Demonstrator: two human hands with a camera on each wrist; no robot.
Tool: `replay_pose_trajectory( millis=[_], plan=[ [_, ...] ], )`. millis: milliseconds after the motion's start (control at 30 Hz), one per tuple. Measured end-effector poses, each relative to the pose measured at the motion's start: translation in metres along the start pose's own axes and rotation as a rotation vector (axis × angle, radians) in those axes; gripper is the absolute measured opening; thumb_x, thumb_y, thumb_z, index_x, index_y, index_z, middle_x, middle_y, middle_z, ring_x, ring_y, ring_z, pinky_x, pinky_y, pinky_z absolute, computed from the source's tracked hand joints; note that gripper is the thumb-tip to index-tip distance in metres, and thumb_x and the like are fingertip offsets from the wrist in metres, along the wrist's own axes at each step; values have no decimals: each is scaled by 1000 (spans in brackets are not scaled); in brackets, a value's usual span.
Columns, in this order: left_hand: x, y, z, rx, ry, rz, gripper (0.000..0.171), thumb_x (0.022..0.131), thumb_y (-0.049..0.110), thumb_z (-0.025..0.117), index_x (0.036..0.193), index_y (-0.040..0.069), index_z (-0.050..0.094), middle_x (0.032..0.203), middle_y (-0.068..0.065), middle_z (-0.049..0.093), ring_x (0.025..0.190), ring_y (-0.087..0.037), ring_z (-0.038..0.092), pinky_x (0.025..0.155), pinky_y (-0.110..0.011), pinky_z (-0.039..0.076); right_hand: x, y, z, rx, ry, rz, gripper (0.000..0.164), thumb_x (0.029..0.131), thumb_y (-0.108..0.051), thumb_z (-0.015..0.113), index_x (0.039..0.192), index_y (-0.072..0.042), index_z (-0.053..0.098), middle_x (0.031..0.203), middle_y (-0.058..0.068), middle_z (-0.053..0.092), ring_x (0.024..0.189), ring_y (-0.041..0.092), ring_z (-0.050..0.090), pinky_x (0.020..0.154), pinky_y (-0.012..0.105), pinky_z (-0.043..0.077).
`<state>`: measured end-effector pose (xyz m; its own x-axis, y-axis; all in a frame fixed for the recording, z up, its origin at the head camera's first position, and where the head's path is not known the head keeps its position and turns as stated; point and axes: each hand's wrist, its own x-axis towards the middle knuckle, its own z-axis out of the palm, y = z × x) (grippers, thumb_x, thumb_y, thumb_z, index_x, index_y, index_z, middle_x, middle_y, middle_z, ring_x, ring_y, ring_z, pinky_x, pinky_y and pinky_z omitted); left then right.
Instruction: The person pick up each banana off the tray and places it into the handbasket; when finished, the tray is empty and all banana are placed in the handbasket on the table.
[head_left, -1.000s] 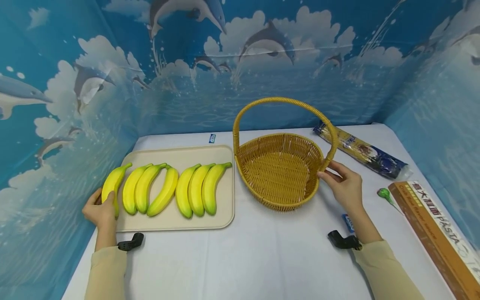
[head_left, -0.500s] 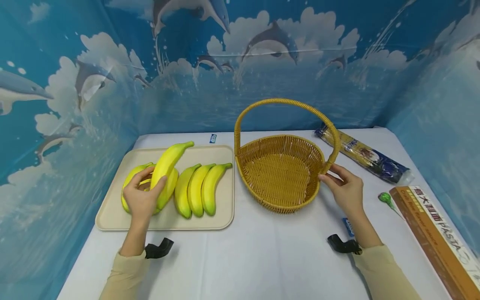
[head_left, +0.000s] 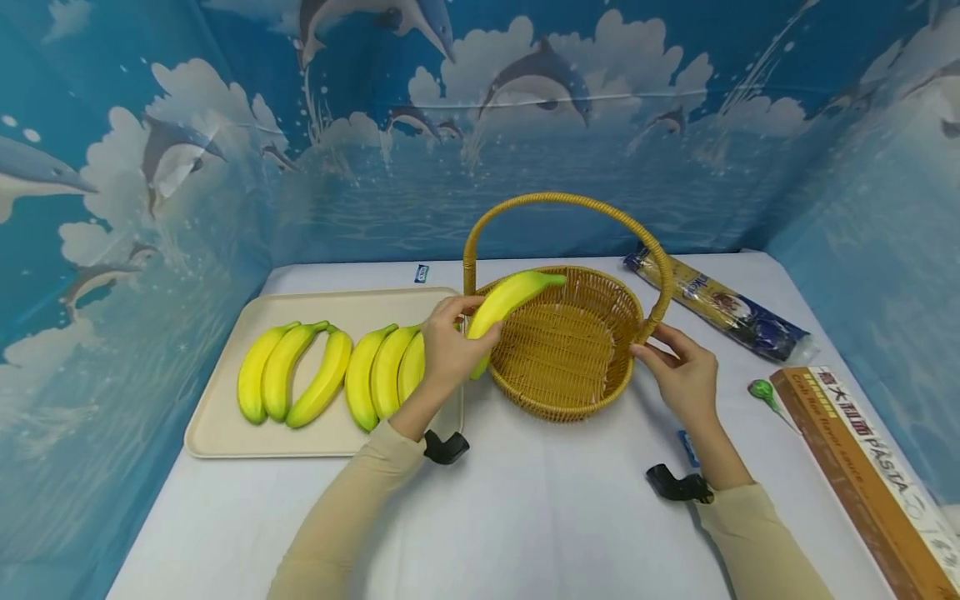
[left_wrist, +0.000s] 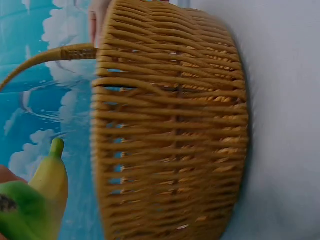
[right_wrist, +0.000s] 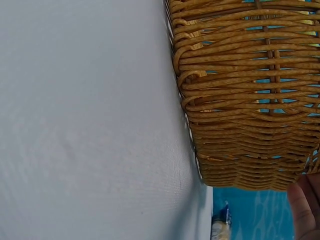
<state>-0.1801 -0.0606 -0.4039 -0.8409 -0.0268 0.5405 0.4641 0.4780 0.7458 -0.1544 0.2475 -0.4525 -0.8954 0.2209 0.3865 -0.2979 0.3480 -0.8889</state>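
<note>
Banana in hand: from where I stand, the left hand has thumb and fingers pinched round a green-tipped banana, its stem reaching over the near-left part of the basket, above the rim.
Wicker basket: the round wicker basket stands on the white cloth; the right hand grips the right foot of its arched handle.
Tray bananas: six show on the beige tray, the last partly hidden behind the left hand.
Handle risk: the knuckles pass close to the handle's left foot, so a low or hurried swing could catch it and twist the basket.
Slip risk: the stem end hangs free beyond the pinch; a knock there could turn the banana loose.
Since half a second ago: the banana has travelled from above the tray's left group to the basket; the right hand has kept its place.
</note>
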Motion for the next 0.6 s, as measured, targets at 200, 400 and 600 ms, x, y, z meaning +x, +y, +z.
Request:
replay_pose_trajectory(
  millis=[200,400,600],
  plan=[
    [10,-8,37,65,-77,-8,36,76,22,77,108,6,73,102,-9,72,92,-26,63,83,-43,47,1,-2,1,-31,14,15,41,81,4,74,122,4,66,116,16,69,85,-14,64,73,8,51],
    [19,-18,54,194,-133,-61,35,79,23,76,110,7,73,103,-8,73,91,-25,63,81,-39,49,1,2,0,-14,15,-15,41,81,4,74,121,6,65,117,24,67,84,-13,65,73,8,52],
    [19,-28,60,330,-169,-87,34,80,25,77,109,7,74,98,-7,75,85,-24,64,83,-40,44,0,2,2,12,15,-17,41,81,3,74,122,2,67,108,-11,68,84,-11,66,72,9,52]
  ],
)
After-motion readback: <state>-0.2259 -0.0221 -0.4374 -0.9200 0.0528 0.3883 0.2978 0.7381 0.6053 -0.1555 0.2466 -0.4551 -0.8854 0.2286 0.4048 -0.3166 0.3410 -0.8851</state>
